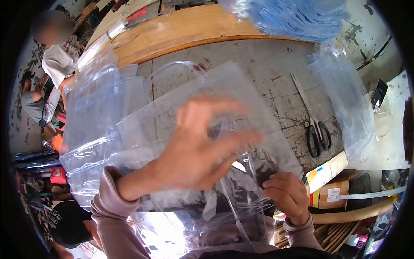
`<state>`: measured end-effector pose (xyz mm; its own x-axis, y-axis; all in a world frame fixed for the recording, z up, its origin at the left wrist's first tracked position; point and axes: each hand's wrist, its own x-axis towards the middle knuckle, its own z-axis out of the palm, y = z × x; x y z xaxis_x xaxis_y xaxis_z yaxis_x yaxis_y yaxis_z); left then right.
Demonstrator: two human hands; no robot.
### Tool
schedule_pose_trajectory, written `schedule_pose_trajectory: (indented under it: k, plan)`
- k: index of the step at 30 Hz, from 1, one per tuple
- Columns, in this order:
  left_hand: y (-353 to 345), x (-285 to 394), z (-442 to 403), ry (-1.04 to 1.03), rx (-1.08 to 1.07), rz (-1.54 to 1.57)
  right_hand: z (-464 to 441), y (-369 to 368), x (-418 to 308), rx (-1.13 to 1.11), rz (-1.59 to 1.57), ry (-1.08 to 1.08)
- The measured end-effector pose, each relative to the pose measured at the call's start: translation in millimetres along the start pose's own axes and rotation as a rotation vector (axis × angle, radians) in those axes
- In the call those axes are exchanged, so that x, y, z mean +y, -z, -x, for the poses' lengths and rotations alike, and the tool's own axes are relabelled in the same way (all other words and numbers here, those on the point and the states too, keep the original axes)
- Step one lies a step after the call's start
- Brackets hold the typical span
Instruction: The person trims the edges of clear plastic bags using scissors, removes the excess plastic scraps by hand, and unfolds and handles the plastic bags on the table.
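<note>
Clear plastic sheet [233,86] before us on the table's [276,60] near side, left of the scissors [311,116]
Our left hand [207,142] is blurred, fingers spread above it; our right hand [286,194] pinches, as far as glare lets us tell, its near right edge; we judge it best to hold that edge steady, keeping the film flat.

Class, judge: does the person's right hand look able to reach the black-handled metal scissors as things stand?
Probably yes: the scissors lie uncovered on the scratched grey tabletop near the right hand, with nothing apparently blocking them, though that hand seems to be pinching clear plastic sheeting.
</note>
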<state>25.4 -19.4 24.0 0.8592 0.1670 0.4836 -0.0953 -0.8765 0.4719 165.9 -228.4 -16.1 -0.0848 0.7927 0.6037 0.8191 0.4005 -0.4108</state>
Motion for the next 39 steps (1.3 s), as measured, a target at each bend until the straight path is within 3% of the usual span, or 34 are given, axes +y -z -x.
schedule_pose_trajectory:
  k: [1, 4, 6, 13, 19, 22, 25, 26, 28, 31, 33, 36, 38, 39]
  plan:
    - [0, 6, 1, -0.098, 0.020, -0.149, 0, -1, -1, 0.002, 0.013, -0.056]
    - [-14, 29, 24, -0.406, -0.296, 0.084, -5, -1, -1, 0.002, 0.026, -0.118]
    - [-21, 43, 33, -0.419, -0.478, -0.099, -7, 0, -1, -0.042, -0.005, -0.116]
    - [-44, 36, 43, -0.402, -0.386, -0.055, -12, 2, 2, -0.046, -0.045, -0.042]
    - [-58, 31, 48, -0.348, -0.217, 0.100, -23, -7, -1, -0.060, 0.110, -0.035]
    - [-56, 31, 47, -0.348, -0.273, 0.071, -40, 4, 10, -0.240, 0.244, 0.037]
    - [-62, 39, 52, -0.449, -0.327, 0.045, -88, 17, 50, 0.286, 0.684, -0.218]
    - [-66, 44, 57, -0.455, -0.359, 0.023, -106, 26, 71, 0.357, 0.686, -0.282]
    - [-67, 46, 60, -0.479, -0.412, -0.004, -138, 40, 95, 0.343, 0.640, -0.157]
    - [-64, 43, 59, -0.442, -0.344, 0.055, -140, 47, 80, 0.330, 0.433, -0.174]
    - [-62, 41, 58, -0.426, -0.396, 0.069, -110, 57, 63, 0.306, 0.387, -0.411]
    - [-62, 42, 58, -0.410, -0.424, 0.119, -54, 80, 41, 0.132, 0.217, -0.541]
    - [-61, 43, 57, -0.411, -0.430, 0.106, -25, 86, 28, 0.178, 0.162, -0.662]
    - [-61, 44, 57, -0.419, -0.432, 0.090, -11, 92, 23, 0.175, 0.309, -0.677]
